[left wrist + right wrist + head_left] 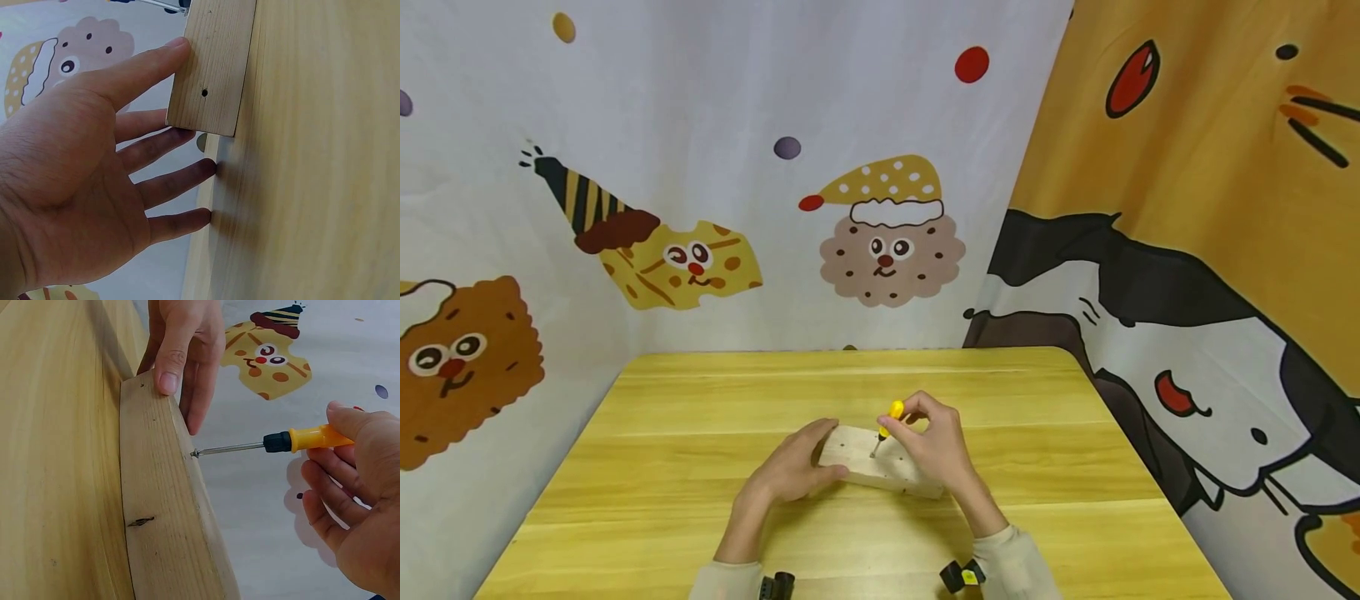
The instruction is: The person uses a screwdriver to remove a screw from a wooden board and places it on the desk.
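Observation:
A pale wooden block [855, 451] lies lengthwise on the table, with small holes along its upper face. My left hand [792, 467] holds its left end, thumb on the near side [181, 69] and the index and middle fingers behind; the other two fingers extend past the end. In my right hand [938, 443] is a screwdriver with a yellow and black handle [306, 439], pinched between thumb and fingers. Its metal shaft slants down to a small screw [195, 454] at the block's upper face. A dark knot [141, 521] marks the block's near side.
The wood-grain table [700, 392] spreads around the block on every side. Behind it hangs a white curtain [715, 83] printed with cartoon food, and an orange printed cloth [1210, 183] hangs at the right. Dark wrist cameras [952, 577] sit by both sleeves.

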### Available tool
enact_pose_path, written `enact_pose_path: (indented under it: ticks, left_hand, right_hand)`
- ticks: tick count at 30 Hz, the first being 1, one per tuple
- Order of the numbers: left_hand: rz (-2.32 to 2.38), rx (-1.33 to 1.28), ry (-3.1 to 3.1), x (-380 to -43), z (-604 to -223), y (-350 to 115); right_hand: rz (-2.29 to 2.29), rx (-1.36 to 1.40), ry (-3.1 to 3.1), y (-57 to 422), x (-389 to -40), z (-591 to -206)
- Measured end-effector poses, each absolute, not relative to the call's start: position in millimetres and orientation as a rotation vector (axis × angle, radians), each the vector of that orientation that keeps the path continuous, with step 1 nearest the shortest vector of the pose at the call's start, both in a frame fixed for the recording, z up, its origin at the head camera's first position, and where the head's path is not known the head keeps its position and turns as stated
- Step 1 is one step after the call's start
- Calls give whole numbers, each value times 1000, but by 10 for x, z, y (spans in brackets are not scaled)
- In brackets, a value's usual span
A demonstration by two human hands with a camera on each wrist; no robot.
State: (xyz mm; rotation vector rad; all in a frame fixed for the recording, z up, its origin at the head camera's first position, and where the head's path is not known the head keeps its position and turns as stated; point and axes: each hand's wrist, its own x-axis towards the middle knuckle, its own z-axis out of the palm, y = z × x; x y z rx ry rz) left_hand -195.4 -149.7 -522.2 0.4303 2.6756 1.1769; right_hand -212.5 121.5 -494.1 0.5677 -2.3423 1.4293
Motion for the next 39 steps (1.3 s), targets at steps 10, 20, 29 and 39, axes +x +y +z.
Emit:
enact_pose_path:
  ticks: [10,20,29,39]
  left_hand:
    - [1176,449,2683,-1969,-5238,-1500]
    - [1186,444,2679,-1954,-5233,-1501]
    - [1186,456,2678,-1961,-5215,-1495]
    - [1180,456,2683,-1960,-5216,-1492]
  right_hand:
    - [1295,672,-2263,1132,-2100,-4981]
    - [1226,632,-2254,1021,-2075,-4978]
    - [1186,617,-2230,1024,-2072,-4964]
    - [1241,642,-2284,1074,-2079,-4948]
